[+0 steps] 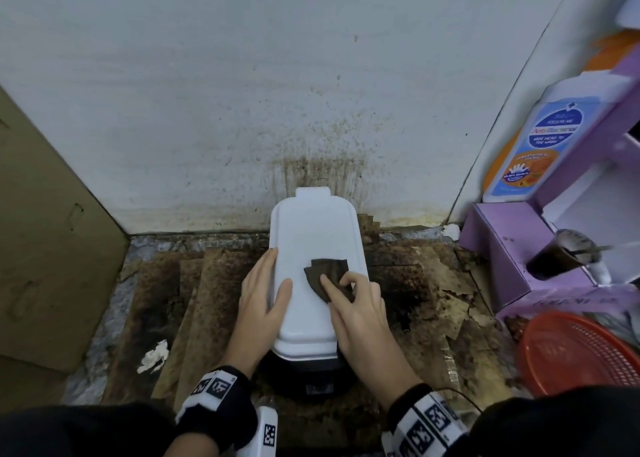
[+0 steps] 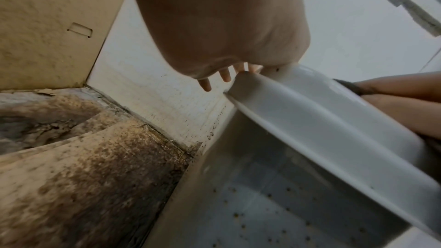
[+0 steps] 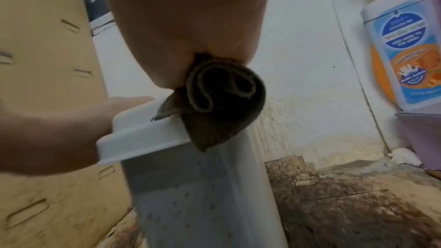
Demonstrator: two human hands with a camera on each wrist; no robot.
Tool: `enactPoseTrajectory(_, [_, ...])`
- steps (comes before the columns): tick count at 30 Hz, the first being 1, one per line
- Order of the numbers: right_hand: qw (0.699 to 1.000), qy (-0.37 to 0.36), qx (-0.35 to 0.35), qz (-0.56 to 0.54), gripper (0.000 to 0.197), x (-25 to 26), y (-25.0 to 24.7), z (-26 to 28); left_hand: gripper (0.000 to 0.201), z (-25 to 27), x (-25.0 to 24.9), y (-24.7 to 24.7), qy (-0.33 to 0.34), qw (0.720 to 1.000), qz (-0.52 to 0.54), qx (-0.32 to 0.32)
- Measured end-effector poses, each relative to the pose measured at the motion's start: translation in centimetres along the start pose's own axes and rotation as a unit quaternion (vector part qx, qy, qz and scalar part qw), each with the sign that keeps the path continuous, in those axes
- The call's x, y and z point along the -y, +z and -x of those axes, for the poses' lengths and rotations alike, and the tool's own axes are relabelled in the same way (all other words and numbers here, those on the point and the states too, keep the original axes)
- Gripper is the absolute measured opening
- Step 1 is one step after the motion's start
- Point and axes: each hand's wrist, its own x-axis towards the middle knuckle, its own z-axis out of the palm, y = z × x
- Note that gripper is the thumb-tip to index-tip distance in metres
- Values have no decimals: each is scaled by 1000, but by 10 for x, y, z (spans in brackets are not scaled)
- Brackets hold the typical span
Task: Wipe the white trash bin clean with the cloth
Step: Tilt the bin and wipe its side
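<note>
The right hand [image 1: 360,301] is pinching the dark cloth [image 1: 327,276] against the lid of the white trash bin [image 1: 311,235], which is standing by the stained wall [image 1: 242,93]; the left hand [image 1: 263,294] is lying flat-fingered, bracing the lid's edge.

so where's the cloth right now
In the head view the cloth lies on the bin lid, right of centre, pinned under the right hand.

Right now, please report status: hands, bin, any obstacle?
Left hand steadies white plastic trash bin lid. Right hand holds folded dark brown cloth on lid. Nothing blocking.
</note>
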Motion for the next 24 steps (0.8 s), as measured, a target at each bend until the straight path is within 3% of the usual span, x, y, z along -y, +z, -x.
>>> enactPoseTrajectory(6, [995, 28, -8, -92, 45, -43, -12, -63, 59, 2, -2, -6, -8, 1000, 5, 26])
enactPoseTrajectory(11, [971, 129, 27, -201, 46, -68, -21, -95, 58, 3, -4, -6, -14, 999, 12, 30])
enactPoseTrajectory(14, [955, 153, 25, -252, 47, -62, -22, -74, 59, 1, -3, -4, -17, 999, 24, 26])
enactPoseTrajectory(20, [931, 196, -69, -299, 46, -34, -8, 2, 57, 2, -3, 0, -19, 999, 36, 14])
enactPoseTrajectory(24, [934, 182, -79, -295, 44, -21, -9, 33, 55, 1, -4, 1, -22, 999, 38, 10])
